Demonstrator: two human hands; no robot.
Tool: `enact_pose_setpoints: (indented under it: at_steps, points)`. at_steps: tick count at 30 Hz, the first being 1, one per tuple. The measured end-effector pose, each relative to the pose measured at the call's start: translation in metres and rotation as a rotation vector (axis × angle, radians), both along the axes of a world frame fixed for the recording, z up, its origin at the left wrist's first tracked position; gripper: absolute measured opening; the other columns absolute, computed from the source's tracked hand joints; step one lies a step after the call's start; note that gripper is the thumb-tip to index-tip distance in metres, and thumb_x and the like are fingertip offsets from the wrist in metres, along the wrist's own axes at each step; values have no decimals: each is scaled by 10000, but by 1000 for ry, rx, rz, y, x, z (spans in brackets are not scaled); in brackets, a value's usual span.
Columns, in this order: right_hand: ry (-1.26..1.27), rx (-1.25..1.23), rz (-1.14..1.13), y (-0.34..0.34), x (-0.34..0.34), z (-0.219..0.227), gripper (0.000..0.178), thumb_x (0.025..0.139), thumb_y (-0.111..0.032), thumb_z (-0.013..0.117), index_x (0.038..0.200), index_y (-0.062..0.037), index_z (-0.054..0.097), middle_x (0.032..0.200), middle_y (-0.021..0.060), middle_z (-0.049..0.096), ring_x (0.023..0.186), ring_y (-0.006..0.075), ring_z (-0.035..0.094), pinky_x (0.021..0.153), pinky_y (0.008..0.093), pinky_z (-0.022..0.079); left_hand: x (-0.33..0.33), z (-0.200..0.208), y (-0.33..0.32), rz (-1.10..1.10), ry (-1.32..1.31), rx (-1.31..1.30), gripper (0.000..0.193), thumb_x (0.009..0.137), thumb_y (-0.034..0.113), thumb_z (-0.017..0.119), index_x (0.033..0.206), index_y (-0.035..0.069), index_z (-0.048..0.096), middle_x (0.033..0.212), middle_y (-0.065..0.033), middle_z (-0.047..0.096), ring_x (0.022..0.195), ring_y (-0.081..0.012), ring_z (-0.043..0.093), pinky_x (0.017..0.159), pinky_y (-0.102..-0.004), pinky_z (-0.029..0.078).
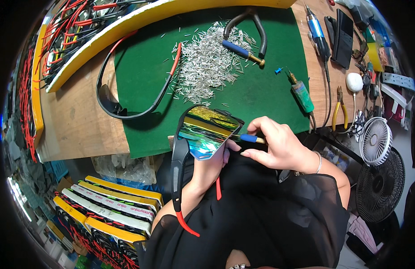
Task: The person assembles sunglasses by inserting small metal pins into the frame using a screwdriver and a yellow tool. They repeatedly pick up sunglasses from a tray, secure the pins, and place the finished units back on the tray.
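Note:
My left hand grips a pair of wraparound sunglasses with a mirrored rainbow lens and black temples ending in red tips. The glasses are tilted above my lap at the near edge of the green mat. In my right hand is a small blue-handled screwdriver with a brass end, pointed left at the hinge side of the glasses. Its tip cannot be made out. Thumb and forefinger curve around the handle. Beyond them, a heap of small silver pins lies on the mat.
Another pair of glasses lies left of the heap. Black-handled pliers and another blue-handled tool lie behind. At right are a green-handled tool, electric screwdriver, yellow cutters and fans. Yellow trays hold more glasses.

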State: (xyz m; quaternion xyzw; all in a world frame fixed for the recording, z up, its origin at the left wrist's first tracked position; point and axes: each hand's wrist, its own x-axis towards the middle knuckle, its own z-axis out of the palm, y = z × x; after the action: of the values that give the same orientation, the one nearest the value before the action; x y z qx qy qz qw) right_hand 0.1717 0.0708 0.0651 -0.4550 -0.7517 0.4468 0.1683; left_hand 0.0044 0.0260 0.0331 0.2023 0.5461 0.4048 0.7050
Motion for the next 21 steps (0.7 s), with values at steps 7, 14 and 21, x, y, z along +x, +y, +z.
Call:
enact_pose_setpoints:
  at_steps: [7,14,21]
  points:
    - [-16,11,33,0,2,-3,195,847,-196,562,820,-3,544,676,154,586,604,317,588,533,372,467,0,0,0,-13,31,10,243,963,198,366,851,18,486,650,-86,587,401,-42,369,364,-162,278]
    - [-47,-65,107,-1,9,-10,222,796,-157,616,902,-19,479,749,123,560,655,295,586,541,360,465,-1,1,1,-18,-4,-1,240,963,196,366,850,22,486,650,-81,587,401,-43,370,364,-161,276]
    - [13,28,79,-2,9,-16,234,823,-216,594,886,-5,516,675,131,580,609,297,593,555,366,478,-1,0,1,-9,-16,-11,244,963,200,368,851,22,490,649,-80,589,400,-40,367,364,-159,274]
